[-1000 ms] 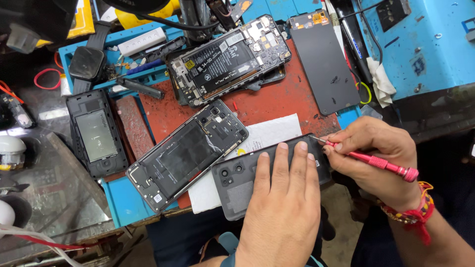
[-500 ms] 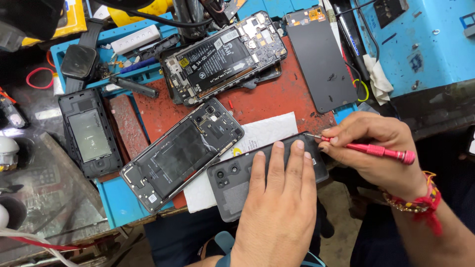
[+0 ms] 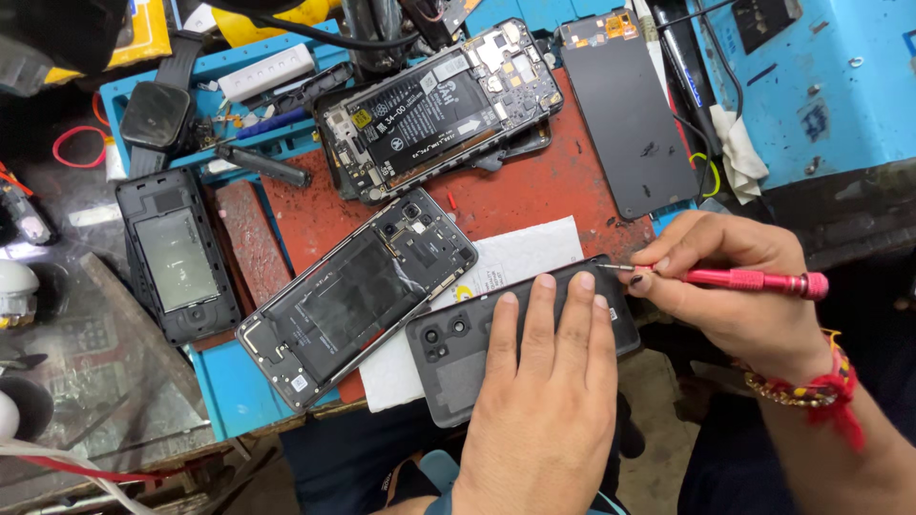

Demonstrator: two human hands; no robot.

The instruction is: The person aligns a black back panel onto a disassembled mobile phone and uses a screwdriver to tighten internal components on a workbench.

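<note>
Right now I am pressing my left hand (image 3: 539,401) flat, fingers spread open, onto the dark phone (image 3: 515,339) lying camera-side up at the near edge of the bench, at about six o'clock in the view. My right hand (image 3: 735,296) is closing around the red screwdriver (image 3: 754,279), pinching it between thumb and fingertips, its fine tip touching the phone's upper right corner, at roughly two o'clock from my left palm.

I am judging this phone as light, stiff and smooth-backed, likely to slide under the driver and crack if flexed, so holding it flat across the back with pressure spread wide seems the safe grip.

Going outward, a white sheet (image 3: 534,256) is lying under the phone. At ten o'clock an opened phone frame (image 3: 358,296) is sitting at a slant on the red mat (image 3: 506,200). At twelve o'clock another stripped phone showing its battery (image 3: 439,105) is resting, with a black screen panel (image 3: 630,114) at one o'clock.
</note>
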